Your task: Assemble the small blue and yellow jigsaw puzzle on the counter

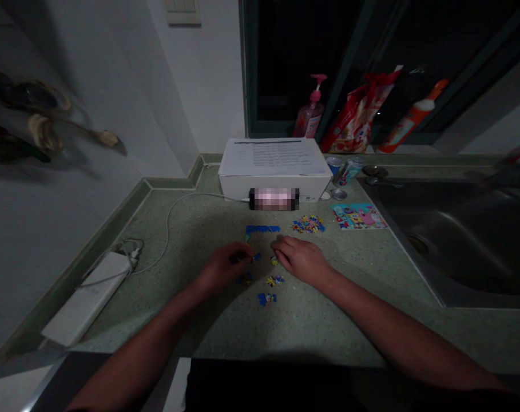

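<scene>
My left hand [227, 264] is closed in a pinch at the middle of the counter, with a small blue jigsaw piece [256, 257] at its fingertips. My right hand [301, 258] rests on the counter to the right, fingers bent and slightly apart, holding nothing that I can see. A yellowish jigsaw piece [274, 261] lies beside its thumb. Beyond both hands is a joined blue strip of jigsaw edge [263, 229]. Closer to me lie small groups of pieces: yellow and mixed ones [275, 280], blue ones [266, 298], and dark ones [244, 279] partly under my left hand.
A heap of loose pieces [309, 224] and a colourful cartoon picture card [359, 216] lie to the right. Behind them stand a white box [231, 186] with a phone against it and cans [349, 171]. A power strip [86, 297] sits left; a sink [457, 240] lies right.
</scene>
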`<state>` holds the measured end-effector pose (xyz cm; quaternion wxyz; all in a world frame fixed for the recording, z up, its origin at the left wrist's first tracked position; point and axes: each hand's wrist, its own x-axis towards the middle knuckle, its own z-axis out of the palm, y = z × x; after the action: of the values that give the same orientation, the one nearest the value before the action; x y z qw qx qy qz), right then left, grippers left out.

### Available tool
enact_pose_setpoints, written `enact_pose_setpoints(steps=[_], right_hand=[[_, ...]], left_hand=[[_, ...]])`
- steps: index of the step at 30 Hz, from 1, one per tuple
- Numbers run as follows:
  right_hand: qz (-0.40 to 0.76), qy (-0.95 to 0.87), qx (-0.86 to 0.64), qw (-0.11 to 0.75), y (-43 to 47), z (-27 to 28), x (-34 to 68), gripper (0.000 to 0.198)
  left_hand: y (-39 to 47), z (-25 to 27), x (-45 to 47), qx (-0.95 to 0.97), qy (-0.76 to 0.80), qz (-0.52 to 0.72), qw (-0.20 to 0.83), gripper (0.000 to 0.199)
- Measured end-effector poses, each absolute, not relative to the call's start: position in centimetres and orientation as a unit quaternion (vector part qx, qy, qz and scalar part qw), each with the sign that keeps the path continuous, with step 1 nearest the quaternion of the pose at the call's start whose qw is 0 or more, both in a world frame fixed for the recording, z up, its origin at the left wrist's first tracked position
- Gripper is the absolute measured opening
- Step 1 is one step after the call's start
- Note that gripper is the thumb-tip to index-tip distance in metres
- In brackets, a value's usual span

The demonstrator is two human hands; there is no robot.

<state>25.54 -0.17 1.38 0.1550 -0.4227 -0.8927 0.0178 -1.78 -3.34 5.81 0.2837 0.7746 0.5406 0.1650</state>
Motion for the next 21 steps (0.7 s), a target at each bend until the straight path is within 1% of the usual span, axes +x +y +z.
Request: enact_pose_setpoints(steps=[3,7,13,18,21], right_hand=[[0.017,-0.892,-0.42,0.164,-0.3,1.4,25.5,0.03],[0.024,-0.895,-0.412,0.17,-0.4,1.6,25.4,0.031],[0.042,-0.898,-0.397,0.188,-0.6,1.8,25.2,0.031],[0.05,-0.909,-0.342,0.234,-1.0,1.9,25.0,0.028],[0.062,-0.913,-0.321,0.242,-1.4,2.0,24.7,0.025]], left_hand=[[-3.4,5.8,-1.4,0.78,0.539,0.147,0.28,0.039],[-3.1,4.9,-1.3,0.742,0.532,0.186,0.362,0.034],[-2.6,3.9,-1.7,0.699,0.516,0.243,0.432,0.029],[-3.0,4.5,-1.3,0.601,0.517,0.301,0.529,0.017],[-3.4,5.1,-1.0,0.577,0.503,0.313,0.561,0.012]])
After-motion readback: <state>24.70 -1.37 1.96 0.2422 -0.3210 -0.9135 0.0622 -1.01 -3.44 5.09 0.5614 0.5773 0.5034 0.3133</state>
